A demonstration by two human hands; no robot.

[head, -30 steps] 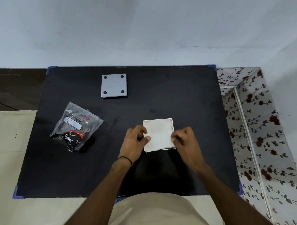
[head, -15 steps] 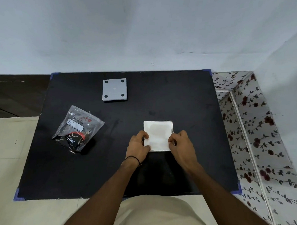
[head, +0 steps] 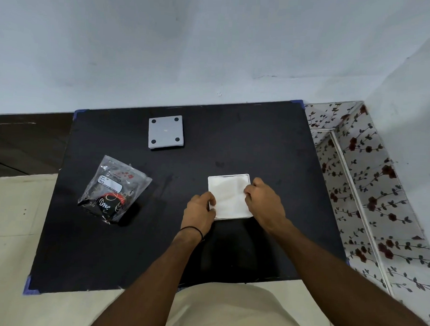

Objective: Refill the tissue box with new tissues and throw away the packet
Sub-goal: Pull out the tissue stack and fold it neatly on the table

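A white square tissue box (head: 228,195) lies on the black table (head: 271,150), open side up, with white tissues showing inside. My left hand (head: 199,214) pinches its near-left corner. My right hand (head: 264,202) rests on its right edge, fingers curled onto the tissues. The grey square lid (head: 165,133) with dark round feet at its corners lies at the back of the table. The crumpled plastic packet (head: 114,189) with black and red print lies to the left, apart from both hands.
A pale wall rises behind the table. A floral-patterned surface (head: 370,194) runs along the right side. Cream floor (head: 11,228) shows at the left, and my beige-clothed lap (head: 227,311) is at the near edge.
My right hand slid up the box's right edge and my left hand shifted to the near-left corner. The box squared up slightly. The camera view tilted.
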